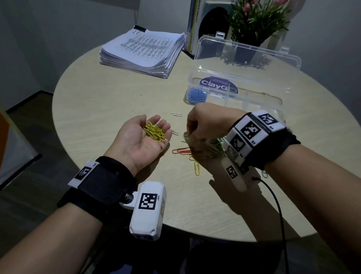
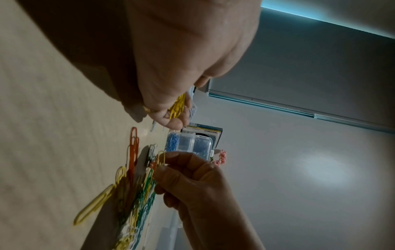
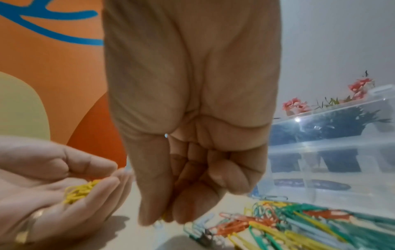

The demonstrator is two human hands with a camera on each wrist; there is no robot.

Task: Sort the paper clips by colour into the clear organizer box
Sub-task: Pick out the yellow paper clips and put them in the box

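My left hand [image 1: 140, 140] lies palm up over the round table [image 1: 99, 99], cupping several yellow paper clips [image 1: 155, 131], which also show in the right wrist view [image 3: 80, 191]. Just to its right, my right hand [image 1: 189, 133] reaches down with curled fingers into a mixed pile of clips [image 1: 214, 148]; thumb and forefinger pinch a yellow clip [image 2: 161, 158]. Orange clips [image 1: 180, 151] and a loose yellow clip [image 1: 197, 168] lie by the pile. Behind stands the clear organizer box [image 1: 248, 95], lid up, with blue clips [image 1: 196, 95] in its left compartment.
A thick stack of printed papers [image 1: 141, 51] lies at the back left. Books [image 1: 197, 20] and a potted pink-flowered plant [image 1: 256, 18] stand behind the box. A white clip [image 1: 176, 114] lies alone beyond my hands. A black cable [image 1: 281, 216] trails from my right wrist.
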